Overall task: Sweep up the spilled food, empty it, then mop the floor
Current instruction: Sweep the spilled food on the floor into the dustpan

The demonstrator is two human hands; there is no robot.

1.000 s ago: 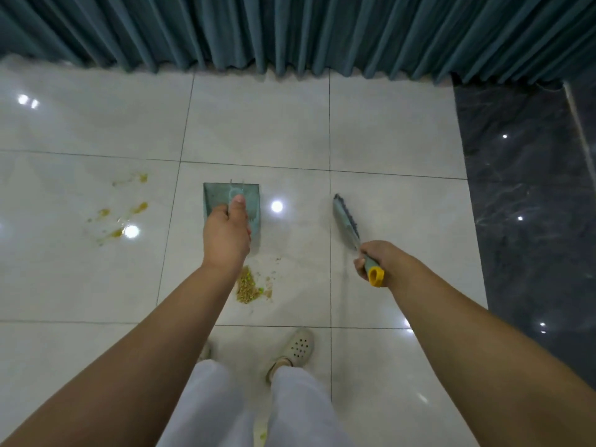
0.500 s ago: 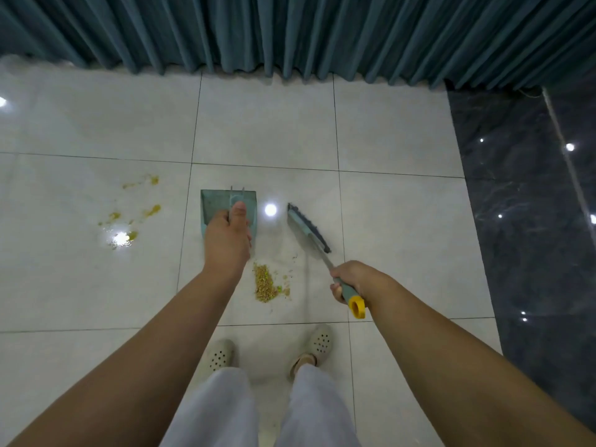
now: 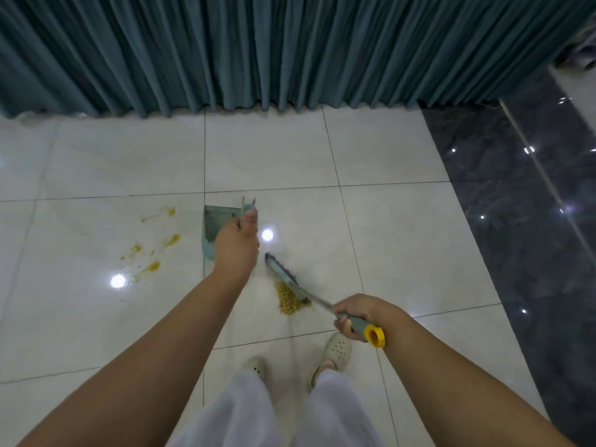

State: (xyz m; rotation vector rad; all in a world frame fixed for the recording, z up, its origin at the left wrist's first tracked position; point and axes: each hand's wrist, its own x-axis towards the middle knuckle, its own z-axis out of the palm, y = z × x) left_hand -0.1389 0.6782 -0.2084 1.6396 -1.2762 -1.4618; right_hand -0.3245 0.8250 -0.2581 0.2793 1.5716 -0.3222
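floor (image 3: pixel 387 240): glossy white tiles (lamp glints) | dark marble strip (image 3: pixel 522 221) right | teal curtain (image 3: pixel 258 50) behind

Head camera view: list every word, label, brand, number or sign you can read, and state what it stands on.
None: no readable text anywhere in this view.
The dustpan in the left hand, the brush in the right hand, the curtain and the floor tiles bear no visible lettering.

1 head-worn camera looks forward and steeply down at tiled floor (image 3: pixel 290 150) from standing height; curtain (image 3: pixel 290 50) ahead
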